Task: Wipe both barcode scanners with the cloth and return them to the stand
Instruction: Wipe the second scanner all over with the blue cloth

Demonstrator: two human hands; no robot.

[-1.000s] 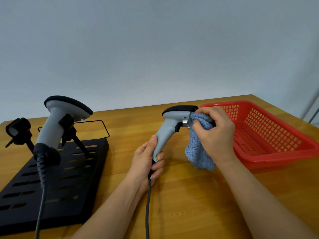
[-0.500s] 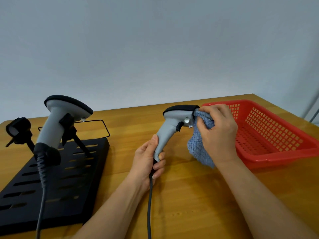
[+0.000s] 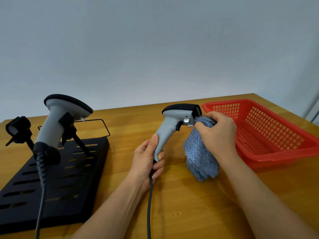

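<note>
My left hand (image 3: 148, 159) grips the handle of a grey barcode scanner (image 3: 172, 121) with a black top, held upright above the table. My right hand (image 3: 218, 133) holds a blue knitted cloth (image 3: 200, 156) bunched against the lower front of the scanner's head, and the rest of the cloth hangs down to the table. A second grey scanner (image 3: 57, 121) sits in a clip of the black stand (image 3: 55, 178) at the left. The stand's other clip (image 3: 17, 128) at the far left holds nothing.
A red plastic basket (image 3: 269, 135) stands on the wooden table (image 3: 181, 204) just right of my right hand. Black cables run from both scanners towards the near table edge. A thin black wire frame lies behind the stand.
My right hand has slid the cloth off the top front of the scanner's head to its lower front, uncovering the black nose. The left hand and scanner have stayed in place.
</note>
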